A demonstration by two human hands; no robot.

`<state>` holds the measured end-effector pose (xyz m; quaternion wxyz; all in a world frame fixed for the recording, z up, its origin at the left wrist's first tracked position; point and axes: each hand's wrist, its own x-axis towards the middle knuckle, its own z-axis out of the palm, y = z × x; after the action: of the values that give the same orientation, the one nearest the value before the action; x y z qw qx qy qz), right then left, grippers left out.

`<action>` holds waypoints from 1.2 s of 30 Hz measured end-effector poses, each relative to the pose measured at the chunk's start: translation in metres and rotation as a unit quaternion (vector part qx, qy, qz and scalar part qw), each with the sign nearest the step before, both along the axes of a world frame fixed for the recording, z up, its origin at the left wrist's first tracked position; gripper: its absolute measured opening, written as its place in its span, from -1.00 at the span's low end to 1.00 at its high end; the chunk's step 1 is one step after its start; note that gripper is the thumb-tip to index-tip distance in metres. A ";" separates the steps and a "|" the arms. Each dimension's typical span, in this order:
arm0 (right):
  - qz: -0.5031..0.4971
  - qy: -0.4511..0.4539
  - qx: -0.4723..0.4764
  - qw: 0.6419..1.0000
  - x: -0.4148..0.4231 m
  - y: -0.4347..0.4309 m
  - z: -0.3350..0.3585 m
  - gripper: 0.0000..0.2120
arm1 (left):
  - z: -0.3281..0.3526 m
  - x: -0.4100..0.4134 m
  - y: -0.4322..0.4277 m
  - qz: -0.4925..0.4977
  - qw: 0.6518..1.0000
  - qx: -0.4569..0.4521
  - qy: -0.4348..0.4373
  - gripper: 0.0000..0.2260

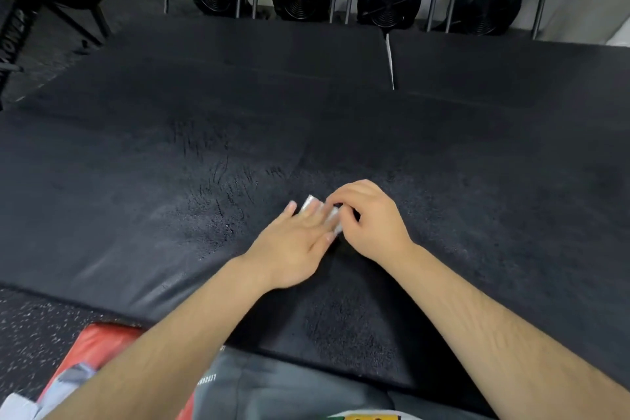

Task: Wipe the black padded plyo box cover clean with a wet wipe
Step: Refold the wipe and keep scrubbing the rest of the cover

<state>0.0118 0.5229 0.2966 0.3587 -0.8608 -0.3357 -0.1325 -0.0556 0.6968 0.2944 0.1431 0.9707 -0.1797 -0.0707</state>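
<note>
White letters "OWER" along the black frame [13, 33] at far left.

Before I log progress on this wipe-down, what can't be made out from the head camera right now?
- wet wipe: mostly covered by the left hand and right hand in the head view; fold and dirt unseen.
- black cover: sides cut off by the frame edges; part of its near edge hidden by the forearms.
- red pack: cut by the bottom edge, under the left forearm; label unreadable.
</note>
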 end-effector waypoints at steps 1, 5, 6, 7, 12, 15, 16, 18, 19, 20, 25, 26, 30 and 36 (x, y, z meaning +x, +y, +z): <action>-0.011 -0.003 0.005 1.000 0.001 -0.002 0.000 -0.70 | -0.001 -0.011 -0.002 -0.015 1.000 0.005 0.001 -0.57; -0.021 -0.009 0.012 1.000 0.003 -0.003 0.000 -0.72 | 0.001 -0.015 0.028 0.092 0.996 0.002 -0.006 -0.57; -0.012 -0.004 0.008 1.000 0.002 -0.002 0.000 -0.73 | 0.003 -0.013 0.030 0.101 0.995 -0.001 -0.006 -0.57; 0.003 0.004 0.002 1.000 0.000 0.000 0.000 -0.74 | 0.004 -0.014 0.026 0.079 0.997 -0.009 -0.015 -0.58; 0.088 0.030 -0.040 0.995 -0.014 0.010 -0.003 -0.76 | -0.004 -0.030 0.021 0.012 0.997 -0.082 -0.002 -0.62; 0.092 0.038 -0.039 0.994 -0.017 0.019 -0.003 -0.75 | -0.007 -0.030 0.020 0.064 0.994 -0.084 -0.026 -0.58; 0.097 0.043 -0.043 0.993 -0.017 0.021 -0.003 -0.73 | -0.010 -0.033 0.015 0.059 0.994 -0.086 -0.034 -0.58; 0.112 0.057 -0.055 0.991 -0.021 0.023 -0.002 -0.72 | -0.016 -0.043 0.008 0.037 0.991 -0.123 -0.035 -0.64; 0.116 0.060 -0.059 0.990 -0.025 0.023 -0.003 -0.73 | -0.016 -0.046 0.009 0.031 0.987 -0.156 -0.030 -0.71; 0.117 0.064 -0.060 0.989 -0.028 0.022 -0.005 -0.74 | -0.016 -0.048 0.012 0.037 0.980 -0.193 -0.038 -0.78; 0.132 0.102 -0.086 0.982 -0.045 0.025 -0.012 -0.62 | -0.012 -0.052 0.025 0.176 0.925 -0.301 -0.150 -0.79; 0.132 0.091 -0.119 0.980 -0.049 0.029 -0.013 -0.61 | -0.013 -0.053 0.026 0.188 0.923 -0.296 -0.158 -0.78; 0.117 0.026 -0.230 0.966 -0.052 0.043 -0.012 -0.49 | -0.017 -0.058 0.034 0.227 0.921 -0.267 -0.170 -0.78; 0.068 0.037 -0.256 0.964 -0.030 0.071 -0.005 -0.68 | -0.020 -0.066 0.034 0.239 0.922 -0.247 -0.178 -0.72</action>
<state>-0.0187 0.5938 0.2921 0.1468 -0.9032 -0.4030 0.0144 -0.1220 0.7309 0.2739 0.3571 0.9151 0.0237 0.1859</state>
